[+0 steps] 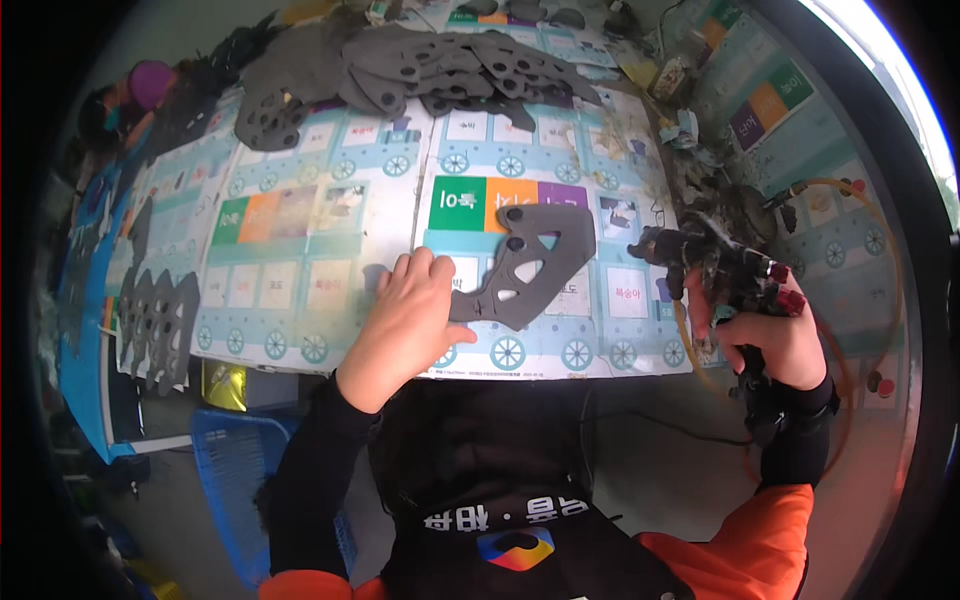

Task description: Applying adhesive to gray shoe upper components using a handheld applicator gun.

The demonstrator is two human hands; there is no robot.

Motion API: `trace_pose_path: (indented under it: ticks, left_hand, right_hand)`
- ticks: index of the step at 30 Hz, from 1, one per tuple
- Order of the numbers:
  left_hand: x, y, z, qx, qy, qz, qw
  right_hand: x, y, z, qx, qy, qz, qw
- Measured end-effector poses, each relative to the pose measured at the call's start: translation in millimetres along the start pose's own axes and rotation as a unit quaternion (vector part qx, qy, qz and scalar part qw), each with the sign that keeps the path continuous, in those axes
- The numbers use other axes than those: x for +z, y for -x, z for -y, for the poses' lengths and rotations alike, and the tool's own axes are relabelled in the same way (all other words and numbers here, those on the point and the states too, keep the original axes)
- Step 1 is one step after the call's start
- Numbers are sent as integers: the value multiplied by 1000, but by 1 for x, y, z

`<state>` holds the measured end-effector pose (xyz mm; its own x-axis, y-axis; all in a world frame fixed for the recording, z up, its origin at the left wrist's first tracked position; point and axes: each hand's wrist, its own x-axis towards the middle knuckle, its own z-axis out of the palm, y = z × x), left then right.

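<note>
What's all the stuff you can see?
Single grey piece: one, dark grey, mid-table
Piled grey pieces: many, dark grey, table's far side
Side pieces: several, dark grey, left edge
Table: one, pale-blue print, centre
Black tool: one, black with red, right
Hose: count unclear, yellowish, right
Basket: one, blue, lower left
Shiny packet: one, yellow, above basket
Sleeves: two, black and orange, lower edge
Garment front: one, black, bottom middle
Left hand: one, bare, at the single piece's left end
Right hand: one, bare, around the tool
</note>
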<state>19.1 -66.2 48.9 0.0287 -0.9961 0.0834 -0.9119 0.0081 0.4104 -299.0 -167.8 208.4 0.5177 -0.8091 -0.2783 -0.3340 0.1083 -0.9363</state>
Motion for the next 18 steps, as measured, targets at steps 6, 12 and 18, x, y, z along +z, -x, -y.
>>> trace_pose_path:
  ticks: [6,12,18]
  left_hand:
    - [5,7,7,-2,147,26,989]
    - [21,17,-11,-189,529,58,825]
    - [39,27,-15,-123,364,-140,912]
  right_hand:
    - [13,-17,-8,71,30,113,991]
    - [26,-26,-22,125,27,154,980]
    - [42,-38,-22,184,51,177,966]
